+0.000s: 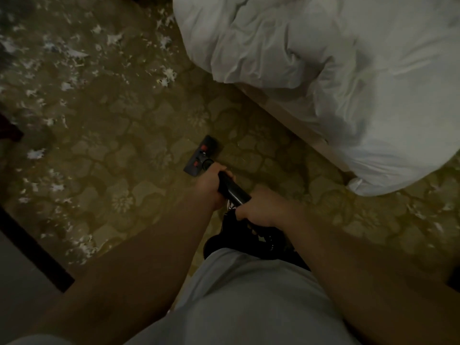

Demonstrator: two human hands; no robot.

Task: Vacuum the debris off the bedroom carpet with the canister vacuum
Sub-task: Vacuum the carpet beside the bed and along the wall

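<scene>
The black vacuum wand (232, 191) runs down from my hands to a flat black floor head (202, 155) with red pedals, resting on the olive patterned carpet (139, 135). My left hand (211, 184) grips the wand further down, my right hand (256, 210) grips it at the handle end, where the ribbed black hose (267, 241) curves back past my leg. White scraps of debris (74, 53) lie thick over the carpet's far left, well beyond the head. A few scraps (433, 220) also lie at the right. The canister itself is out of view.
A bed with a rumpled white duvet (336, 70) fills the upper right, its pale base edge (293, 123) running diagonally close to the floor head. Dark furniture (32, 247) stands at the lower left. My grey shorts fill the bottom centre.
</scene>
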